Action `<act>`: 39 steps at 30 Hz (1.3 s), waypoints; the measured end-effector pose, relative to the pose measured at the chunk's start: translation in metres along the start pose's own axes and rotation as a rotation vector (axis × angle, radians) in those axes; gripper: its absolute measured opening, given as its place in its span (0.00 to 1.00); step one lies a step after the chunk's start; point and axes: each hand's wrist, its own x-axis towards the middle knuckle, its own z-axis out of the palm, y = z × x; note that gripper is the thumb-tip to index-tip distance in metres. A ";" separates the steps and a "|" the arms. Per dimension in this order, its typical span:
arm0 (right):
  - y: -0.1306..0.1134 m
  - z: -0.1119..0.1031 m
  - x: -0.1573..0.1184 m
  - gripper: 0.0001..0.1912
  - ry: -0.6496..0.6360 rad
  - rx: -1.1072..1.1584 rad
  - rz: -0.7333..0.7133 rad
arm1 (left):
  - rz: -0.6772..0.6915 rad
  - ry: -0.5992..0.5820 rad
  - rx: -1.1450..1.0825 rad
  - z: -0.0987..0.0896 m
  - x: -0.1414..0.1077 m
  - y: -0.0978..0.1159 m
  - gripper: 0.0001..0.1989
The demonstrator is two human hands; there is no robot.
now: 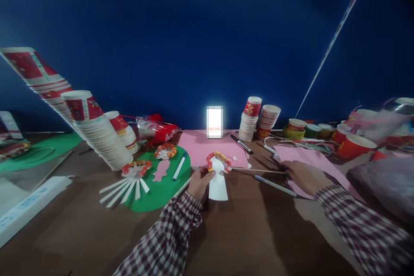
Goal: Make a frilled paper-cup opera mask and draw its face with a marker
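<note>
Near the middle of the brown table, my left hand [199, 182] pinches a cut paper cup [218, 185]. Its red and yellow rim is folded into a ring, and one white strip hangs down from it. Over to the right, my right hand [302, 177] lies low at the edge of a pink sheet [304, 159], fingers curled around something dark that I cannot make out. A thin wooden stick [258, 170] runs from beside the cup toward those fingers. Below it lies a capped grey marker [274, 185].
Left, a green paper sheet [142, 200] bears a fringed cup [136, 172], a pink cutout [161, 170] and a marker [180, 166]. Tall cup stacks [100, 138] lean behind it. More cups [249, 120] and a black marker [241, 143] stand back. A power strip [32, 205] is at left.
</note>
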 end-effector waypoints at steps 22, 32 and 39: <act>-0.047 -0.015 -0.007 0.25 -0.102 1.384 0.247 | -0.045 -0.002 -0.120 0.004 -0.005 0.008 0.19; -0.136 0.015 0.012 0.29 -0.291 1.395 0.083 | -0.035 -0.051 -0.170 0.003 -0.003 0.008 0.18; -0.165 0.035 0.018 0.28 -0.275 1.537 0.105 | -0.060 -0.034 -0.129 0.000 -0.001 0.013 0.21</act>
